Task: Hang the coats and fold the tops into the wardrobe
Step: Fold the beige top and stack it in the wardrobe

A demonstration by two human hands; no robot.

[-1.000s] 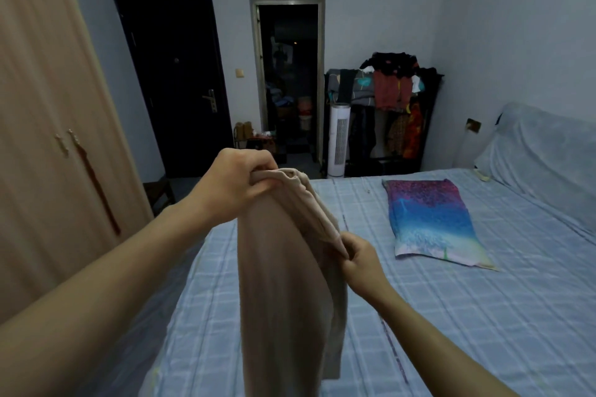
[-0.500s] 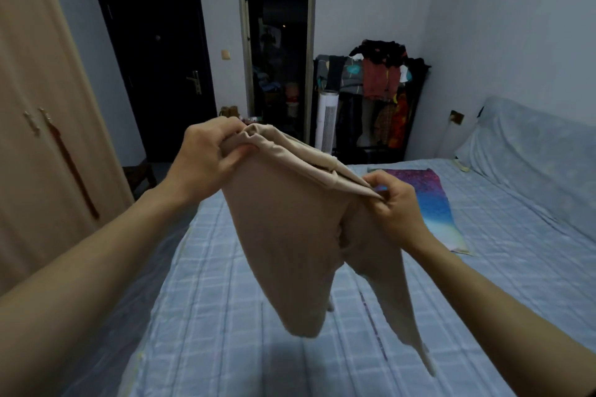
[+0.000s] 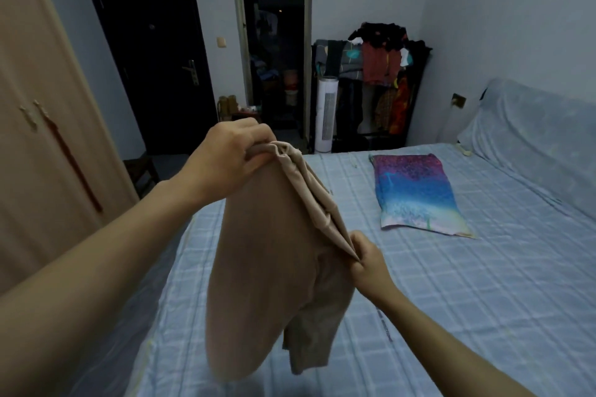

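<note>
Gripping the bunched upper edge of the beige top point(image 3: 267, 267) with the raised left hand point(image 3: 225, 151); pinching the same edge, lower and nearer, with the right hand point(image 3: 367, 264); hanging loose above the near left of the bed point(image 3: 451, 316); lying flat farther right on the bed, a multicoloured folded garment point(image 3: 416, 193).

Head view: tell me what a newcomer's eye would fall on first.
The beige garment held up in the middle, over the near edge of the bed: the left hand grips its bunched top end, and the right hand pinches the same edge lower down. Next comes the purple-and-blue folded cloth, lying flat on the bed to the right. Behind it, against the far wall, stands a crowded clothes rack.
</note>
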